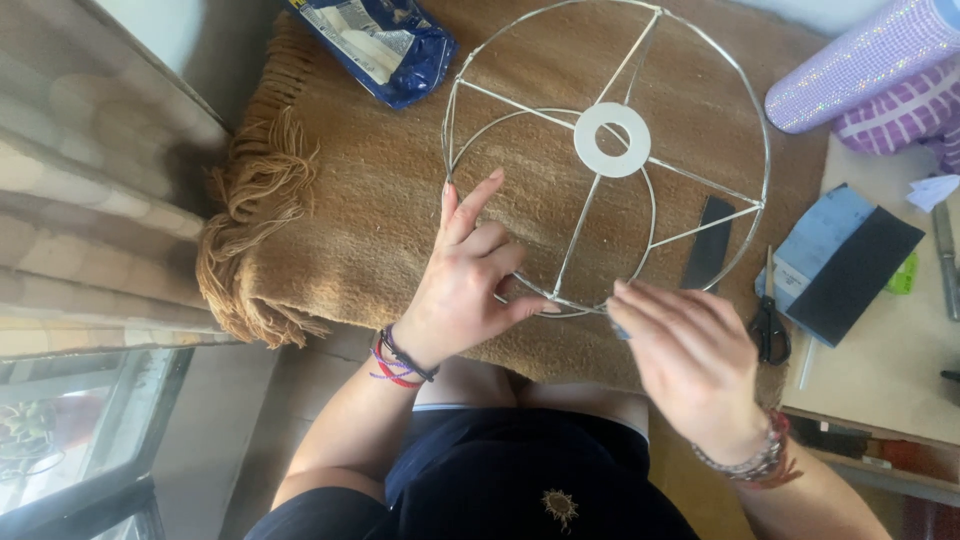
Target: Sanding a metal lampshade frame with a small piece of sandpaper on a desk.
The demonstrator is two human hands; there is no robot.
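Fringed woolly brown rug (380,190); left hand (465,290), right hand (690,365) pinch round wire frame (605,150).

bright daylight | soft shadows | right hand (690,365) motion-blurred | edges slightly distorted

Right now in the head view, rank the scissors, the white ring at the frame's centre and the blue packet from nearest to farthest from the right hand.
1. Scissors: just right of the right hand, on the mat's edge.
2. White ring: above the hand, at the hub of the wire frame.
3. Blue packet: far upper left, at the top of the mat.
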